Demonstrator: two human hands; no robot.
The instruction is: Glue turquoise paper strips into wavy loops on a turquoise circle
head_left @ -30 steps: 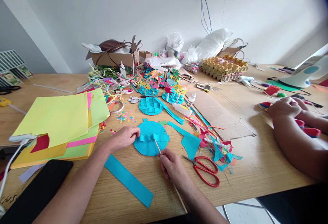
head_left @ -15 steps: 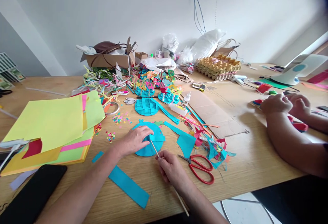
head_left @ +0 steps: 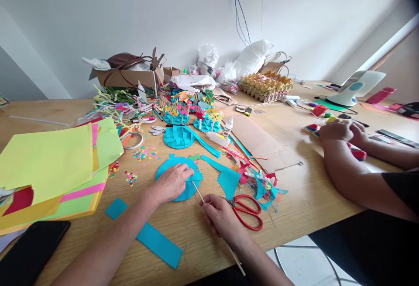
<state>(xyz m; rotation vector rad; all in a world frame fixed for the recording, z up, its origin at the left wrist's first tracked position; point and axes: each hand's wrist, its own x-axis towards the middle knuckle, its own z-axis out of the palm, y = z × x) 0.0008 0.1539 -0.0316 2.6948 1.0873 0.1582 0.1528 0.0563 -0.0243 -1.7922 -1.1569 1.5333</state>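
Observation:
A round blue paper disc (head_left: 183, 196) lies on the table in front of me, with a blue paper strip (head_left: 197, 177) across it. My left hand (head_left: 175, 181) rests over the disc, fingers bent together and closed on the strip. In my right hand (head_left: 216, 213) is a thin wooden stick (head_left: 198, 191); its far tip meets the strip beside my left fingertips. Red-handled scissors (head_left: 247, 211) lie just right of my right hand. A long blue strip (head_left: 160, 244) passes beneath my left forearm. An odd-shaped blue scrap (head_left: 229, 182) lies right of the disc.
Coloured paper sheets (head_left: 49, 155) are stacked at left, near a black phone (head_left: 36, 246). Behind the disc are a woven blue disc (head_left: 178, 137), finished paper-fish pieces (head_left: 206, 122) and glue bottles (head_left: 228, 126). Cardboard (head_left: 262, 139) lies at right. A co-worker's hands (head_left: 340, 131) handle small coloured objects.
The view has turned slightly right, so everything sits further left. My left hand stays on the strip and my right keeps the stick against it, with little visible movement.

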